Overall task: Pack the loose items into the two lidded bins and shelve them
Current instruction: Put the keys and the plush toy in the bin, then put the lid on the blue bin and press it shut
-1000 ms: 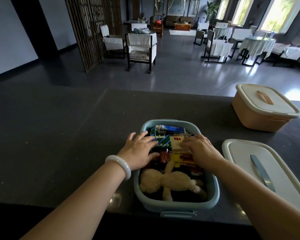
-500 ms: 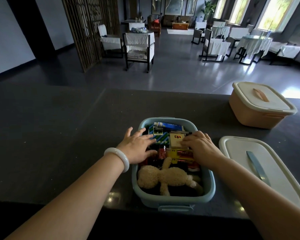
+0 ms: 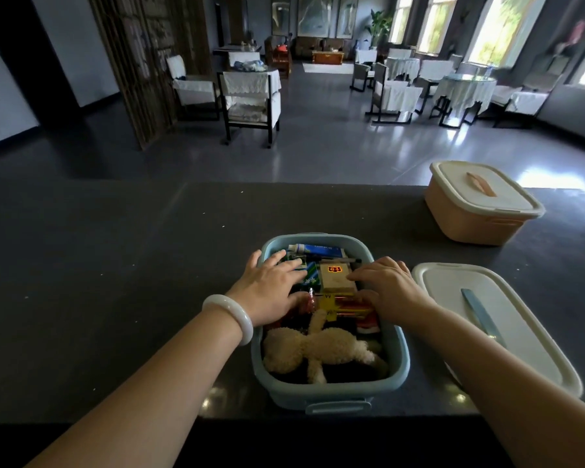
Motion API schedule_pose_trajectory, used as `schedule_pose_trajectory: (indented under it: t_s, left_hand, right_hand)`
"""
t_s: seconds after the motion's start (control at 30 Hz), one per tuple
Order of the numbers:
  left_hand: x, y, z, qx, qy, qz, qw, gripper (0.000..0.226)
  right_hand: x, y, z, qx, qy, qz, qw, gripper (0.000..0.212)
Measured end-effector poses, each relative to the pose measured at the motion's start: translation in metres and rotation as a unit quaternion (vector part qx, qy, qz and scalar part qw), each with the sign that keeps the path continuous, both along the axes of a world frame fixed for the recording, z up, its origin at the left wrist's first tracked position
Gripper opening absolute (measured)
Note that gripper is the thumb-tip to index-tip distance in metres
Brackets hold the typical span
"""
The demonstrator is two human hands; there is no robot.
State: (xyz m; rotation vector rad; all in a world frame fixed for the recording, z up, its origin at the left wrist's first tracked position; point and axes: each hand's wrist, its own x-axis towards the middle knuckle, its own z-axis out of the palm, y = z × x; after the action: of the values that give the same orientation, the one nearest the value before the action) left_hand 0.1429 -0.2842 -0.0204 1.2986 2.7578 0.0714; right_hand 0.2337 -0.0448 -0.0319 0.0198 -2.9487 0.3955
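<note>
Left hand (image 3: pixel 271 292) and right hand (image 3: pixel 389 288), fingers flat, grasping nothing, press the contents of the blue bin (image 3: pixel 335 396); level everything below the rim so the lid (image 3: pixel 520 332) seats.

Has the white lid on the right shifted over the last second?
No. The white lid sits at the same gap from the right rim of the blue bin; its drift in the frame is head-camera motion, and the bin drifts alike.

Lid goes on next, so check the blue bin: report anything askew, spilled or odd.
Nothing spilled or damaged. The blue bin is packed full; a tan box lies on top of the pile between the left hand and right hand. Its white lid lies on the counter beside it.
</note>
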Motion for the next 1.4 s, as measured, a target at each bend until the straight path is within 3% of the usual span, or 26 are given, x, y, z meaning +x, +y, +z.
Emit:
schedule_pose_trajectory:
  t_s: [0.37, 0.63, 0.8, 0.97, 1.2, 1.33, 1.4]
  left_hand:
    - [0.039, 0.123, 0.015, 0.016, 0.058, -0.057, 0.997, 0.059]
    - [0.102, 0.275, -0.002, -0.001, 0.032, -0.063, 0.998, 0.057]
    - [0.120, 0.313, -0.048, -0.052, -0.063, 0.069, 0.994, 0.053]
    - [0.135, 0.323, -0.084, -0.065, -0.122, 0.268, 0.953, 0.072]
    - [0.136, 0.326, -0.086, 0.076, -0.207, 0.379, 0.899, 0.055]
    - [0.137, 0.322, -0.079, 0.189, -0.293, 0.380, 0.857, 0.058]
    - [0.139, 0.319, -0.070, 0.220, -0.278, 0.371, 0.858, 0.062]
  right_hand:
    - [0.052, 0.110, 0.022, -0.005, 0.037, -0.086, 0.996, 0.030]
    - [0.106, 0.252, -0.023, -0.029, -0.057, -0.161, 0.985, 0.036]
    - [0.119, 0.301, -0.059, -0.035, -0.098, -0.210, 0.972, 0.046]
    - [0.122, 0.327, -0.090, -0.064, -0.175, -0.278, 0.942, 0.044]
    - [0.129, 0.319, -0.102, -0.192, -0.112, -0.285, 0.932, 0.036]
    - [0.128, 0.313, -0.097, -0.289, -0.075, -0.305, 0.904, 0.069]
    - [0.122, 0.309, -0.088, -0.313, -0.042, -0.302, 0.900, 0.075]
